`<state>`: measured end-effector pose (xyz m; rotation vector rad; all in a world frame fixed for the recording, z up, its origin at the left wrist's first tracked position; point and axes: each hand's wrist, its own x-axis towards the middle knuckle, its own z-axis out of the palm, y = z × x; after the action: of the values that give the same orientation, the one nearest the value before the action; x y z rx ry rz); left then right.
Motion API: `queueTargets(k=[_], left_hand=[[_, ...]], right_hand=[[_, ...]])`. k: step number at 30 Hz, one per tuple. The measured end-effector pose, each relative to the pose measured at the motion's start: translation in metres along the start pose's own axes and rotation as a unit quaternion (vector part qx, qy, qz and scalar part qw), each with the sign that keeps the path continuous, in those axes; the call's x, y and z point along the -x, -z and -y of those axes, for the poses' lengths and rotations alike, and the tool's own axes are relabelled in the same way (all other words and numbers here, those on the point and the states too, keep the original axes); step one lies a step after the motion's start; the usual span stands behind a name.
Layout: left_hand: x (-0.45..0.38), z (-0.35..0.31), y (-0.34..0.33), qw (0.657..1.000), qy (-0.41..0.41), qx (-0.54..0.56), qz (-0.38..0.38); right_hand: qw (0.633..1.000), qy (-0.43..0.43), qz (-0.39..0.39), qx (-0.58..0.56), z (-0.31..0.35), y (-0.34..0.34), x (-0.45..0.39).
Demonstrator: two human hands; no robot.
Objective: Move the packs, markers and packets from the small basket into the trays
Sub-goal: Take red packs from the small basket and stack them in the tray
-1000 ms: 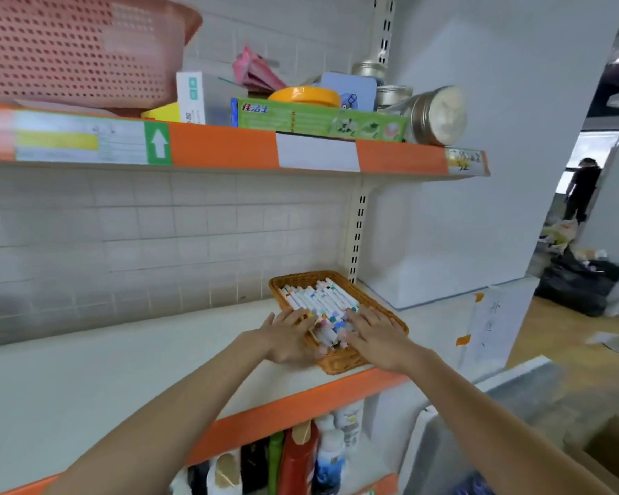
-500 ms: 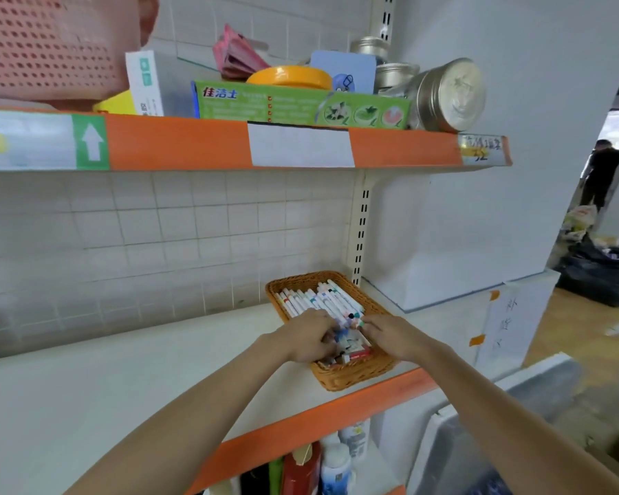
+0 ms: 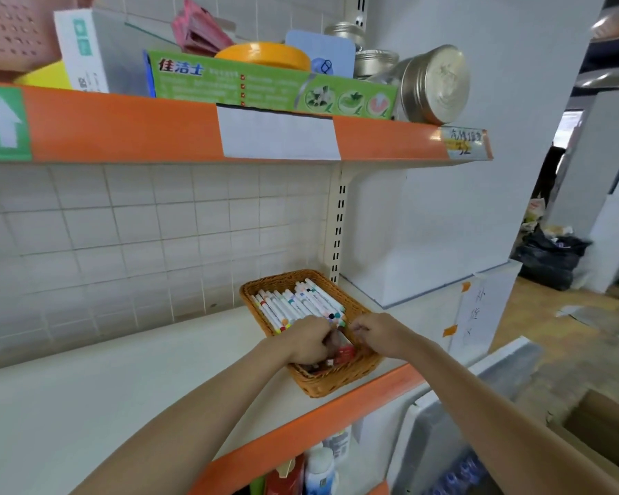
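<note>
We see one small basket point(image 3: 340, 382) on the white shelf point(image 3: 129, 387), both hands inside its near end. Our left hand point(image 3: 306, 339) curls around a reddish packet point(image 3: 342, 346); whether our right hand point(image 3: 377, 332) grips anything, we cannot tell. Roughly a dozen white markers point(image 3: 297, 303) lie behind them, too crowded to count exactly.

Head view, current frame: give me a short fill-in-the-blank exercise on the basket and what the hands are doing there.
1. The white markers lie in a small brown ____ basket on the white shelf.
2. Both the left hand and the right hand reach into the ____ end of that basket.
3. Between the hands shows a small ____ packet.
4. The green toothpaste box lies on the ____ shelf.

Missing words: wicker; near; red; upper
</note>
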<state>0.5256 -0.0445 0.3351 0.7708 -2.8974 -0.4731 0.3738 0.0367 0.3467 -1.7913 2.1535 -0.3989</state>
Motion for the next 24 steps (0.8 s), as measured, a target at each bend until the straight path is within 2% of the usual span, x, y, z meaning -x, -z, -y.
queueTargets(k=[3, 6, 16, 24], left_hand=[[0.003, 0.006, 0.009, 0.997, 0.002, 0.049, -0.062], [0.008, 0.014, 0.018, 0.994, 0.015, 0.048, -0.102], [0.024, 0.039, 0.013, 0.989, 0.036, 0.048, -0.132], [0.028, 0.045, 0.003, 0.981, 0.024, 0.094, -0.170]], right_hand=[[0.999, -0.009, 0.026, 0.024, 0.003, 0.001, -0.006], [0.998, -0.013, 0.058, 0.038, 0.007, 0.000, -0.013], [0.992, -0.034, 0.090, 0.086, 0.021, -0.014, -0.020], [0.998, -0.039, 0.006, 0.054, 0.026, -0.016, -0.010]])
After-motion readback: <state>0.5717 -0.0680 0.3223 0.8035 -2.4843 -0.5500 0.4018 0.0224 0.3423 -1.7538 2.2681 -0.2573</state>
